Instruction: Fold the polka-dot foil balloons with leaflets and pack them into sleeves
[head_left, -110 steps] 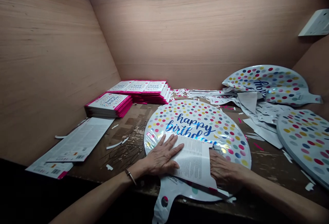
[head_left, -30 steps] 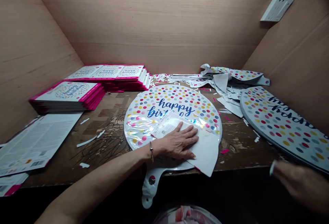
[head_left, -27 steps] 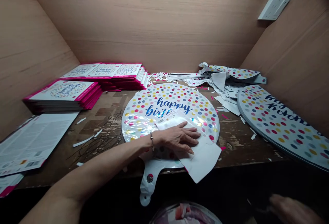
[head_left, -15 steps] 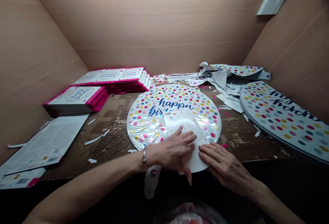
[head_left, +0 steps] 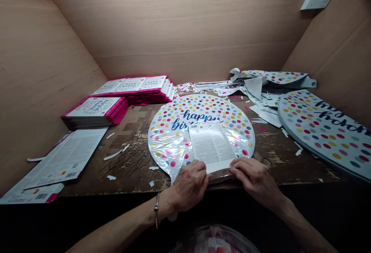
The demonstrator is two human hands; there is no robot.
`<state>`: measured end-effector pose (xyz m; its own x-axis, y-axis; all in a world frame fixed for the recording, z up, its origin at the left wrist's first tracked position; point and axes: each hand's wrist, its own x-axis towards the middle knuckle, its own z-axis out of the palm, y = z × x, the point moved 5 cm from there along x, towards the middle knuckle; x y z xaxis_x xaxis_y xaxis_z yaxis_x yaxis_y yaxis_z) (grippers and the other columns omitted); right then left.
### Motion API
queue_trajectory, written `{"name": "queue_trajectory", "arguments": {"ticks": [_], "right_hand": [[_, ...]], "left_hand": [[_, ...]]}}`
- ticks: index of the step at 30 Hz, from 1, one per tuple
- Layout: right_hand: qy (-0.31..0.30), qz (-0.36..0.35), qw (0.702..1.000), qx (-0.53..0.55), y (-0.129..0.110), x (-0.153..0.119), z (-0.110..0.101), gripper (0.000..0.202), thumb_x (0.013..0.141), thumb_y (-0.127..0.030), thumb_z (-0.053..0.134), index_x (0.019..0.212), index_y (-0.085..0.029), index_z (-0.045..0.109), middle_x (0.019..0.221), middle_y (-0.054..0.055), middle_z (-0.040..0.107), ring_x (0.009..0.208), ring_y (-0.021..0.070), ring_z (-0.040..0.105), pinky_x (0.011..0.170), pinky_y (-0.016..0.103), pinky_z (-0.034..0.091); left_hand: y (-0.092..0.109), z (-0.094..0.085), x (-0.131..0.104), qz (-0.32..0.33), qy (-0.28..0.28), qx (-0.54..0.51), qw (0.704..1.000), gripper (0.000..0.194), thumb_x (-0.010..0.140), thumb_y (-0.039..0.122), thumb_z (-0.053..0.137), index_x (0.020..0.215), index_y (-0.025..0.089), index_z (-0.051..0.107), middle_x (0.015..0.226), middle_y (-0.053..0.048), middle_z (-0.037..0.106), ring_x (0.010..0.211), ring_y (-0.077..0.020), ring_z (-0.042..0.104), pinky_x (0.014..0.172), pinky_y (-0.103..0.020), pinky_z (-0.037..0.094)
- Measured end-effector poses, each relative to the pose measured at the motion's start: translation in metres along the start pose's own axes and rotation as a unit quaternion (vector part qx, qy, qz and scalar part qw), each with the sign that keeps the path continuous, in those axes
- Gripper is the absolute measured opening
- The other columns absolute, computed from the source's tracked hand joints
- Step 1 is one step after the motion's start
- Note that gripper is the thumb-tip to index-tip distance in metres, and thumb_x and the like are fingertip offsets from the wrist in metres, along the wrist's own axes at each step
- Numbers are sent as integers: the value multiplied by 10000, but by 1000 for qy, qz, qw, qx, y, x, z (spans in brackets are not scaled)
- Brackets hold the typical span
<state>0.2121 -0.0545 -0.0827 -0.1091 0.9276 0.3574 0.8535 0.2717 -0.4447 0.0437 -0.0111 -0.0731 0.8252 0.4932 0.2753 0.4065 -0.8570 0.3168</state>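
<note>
A flat foil balloon [head_left: 199, 104] with coloured dots and "happy birthday" lettering lies at the table's front edge, its neck hanging down at the lower left. On its near half rests a printed paper card [head_left: 213, 144], text and barcode facing up. My left hand [head_left: 191, 185] is closed on the balloon's near edge, just left of the card's lower corner. At the card's lower right corner, my right hand [head_left: 257, 181] pinches the same edge. Between the hands, that edge is bent up in a narrow strip along the card's bottom. My fingertips are partly hidden.
Pink-edged stacks of folded packs [head_left: 92, 108] stand at the left, with loose printed cards [head_left: 68, 160] in front. At the right lies a pile of flat balloons [head_left: 327, 133]. Crumpled scraps [head_left: 265, 98] sit at the back right, and dark threads [head_left: 130, 162] lie left of the balloon.
My left hand has moved from lying on the card down to the balloon's near edge. The right hand has closed there too, and the edge, flat before, is now bent up.
</note>
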Motion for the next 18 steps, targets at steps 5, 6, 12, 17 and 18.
{"name": "queue_trajectory", "arguments": {"ticks": [5,6,12,17,18], "right_hand": [[-8,93,992,-85,6,12,11,169,841,-277,526,700,-184,542,738,26,598,636,160,561,595,287,403],[6,91,989,-113,5,14,12,146,832,-272,537,721,-179,555,797,49,605,692,183,566,624,307,406],[63,8,988,-144,-8,3,16,176,865,-172,482,736,-170,602,854,76,613,830,218,539,761,377,408],[87,-136,981,-113,-33,-33,20,246,886,-240,456,1049,-122,596,999,124,634,951,244,565,864,435,427],[99,-159,975,-115,-37,-39,20,262,884,-198,439,1089,-126,586,1001,120,642,958,243,573,880,446,423]], "left_hand": [[-8,12,5,-64,-42,101,992,196,871,147,416,741,134,562,806,-81,574,771,-207,548,688,-346,474],[-9,15,6,-58,-56,111,991,150,860,135,432,821,129,577,908,-103,591,857,-231,555,748,-382,471],[2,16,-7,22,-78,116,990,613,846,529,452,1262,81,428,1354,-172,414,1299,-338,289,1046,-559,235],[25,23,-42,68,-38,189,979,482,851,202,464,1301,42,396,1369,-193,386,1302,-355,275,1057,-525,255],[30,22,-47,76,-3,197,977,442,834,123,428,1268,38,434,1332,-190,435,1285,-355,310,1049,-530,264]]}}
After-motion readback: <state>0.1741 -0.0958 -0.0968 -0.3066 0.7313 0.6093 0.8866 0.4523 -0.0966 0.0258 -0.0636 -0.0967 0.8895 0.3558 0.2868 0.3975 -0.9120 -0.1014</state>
